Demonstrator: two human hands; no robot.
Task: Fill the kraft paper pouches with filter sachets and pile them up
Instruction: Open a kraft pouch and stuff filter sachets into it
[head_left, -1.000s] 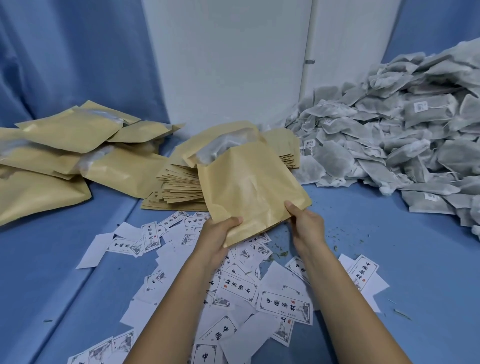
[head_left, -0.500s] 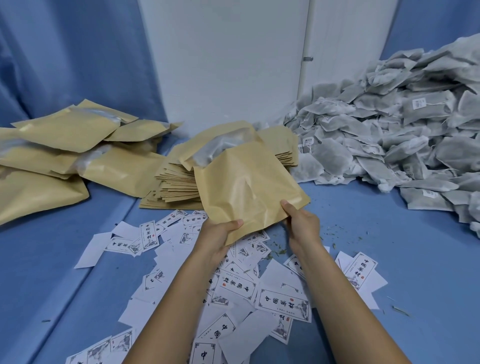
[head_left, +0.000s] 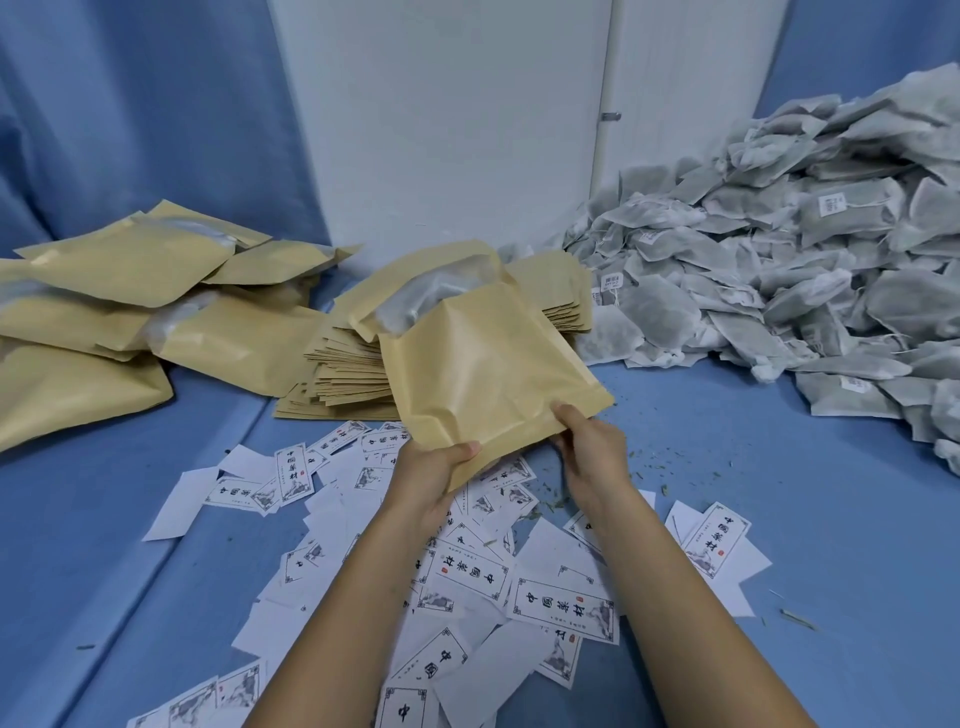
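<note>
Both hands hold one kraft paper pouch (head_left: 478, 374) by its near bottom edge, above the blue surface. My left hand (head_left: 434, 470) grips the pouch's lower left corner, thumb on top. At the lower right corner my right hand (head_left: 592, 449) pinches the edge. The pouch's open mouth points away from me, and a grey filter sachet (head_left: 431, 299) shows inside it. A big heap of filter sachets (head_left: 779, 249) lies at the right. Filled pouches (head_left: 130, 291) are piled at the left.
A stack of flat empty pouches (head_left: 343, 374) lies behind the held pouch. Several white printed label cards (head_left: 561, 603) are scattered on the blue surface (head_left: 779, 519) under my arms. A white wall panel (head_left: 441, 130) stands at the back, blue curtain on the left.
The held pouch and both hands have shifted very slightly; the grips are the same as before.
</note>
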